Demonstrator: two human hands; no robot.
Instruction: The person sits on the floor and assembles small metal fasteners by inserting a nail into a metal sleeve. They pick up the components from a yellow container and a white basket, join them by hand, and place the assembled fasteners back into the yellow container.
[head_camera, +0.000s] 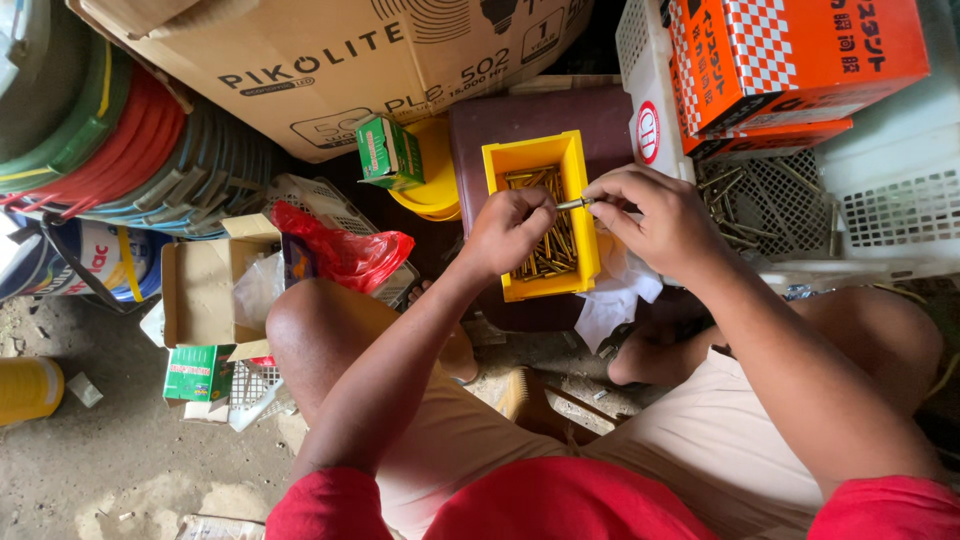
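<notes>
Above the yellow bin (528, 157) of brass screws, the left hand (510, 228) and right hand (655, 215) each pinch one screw (574, 204), with orange checkered boxes (790, 60) upper right and a small green box (388, 152) left.

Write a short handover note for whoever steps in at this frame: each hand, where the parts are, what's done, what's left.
Left hand: closed, fingertips on one end of a small brass-coloured bolt.
Right hand: pinching the other end of the same bolt, above the yellow bin.
Parts: the yellow bin holds a pile of similar brass pieces; more lie loose in the white mesh tray to the right.
Done: a good number already in the bin.
Left: the tray pieces, apparently; the bolt in hand is not yet put down.
</notes>
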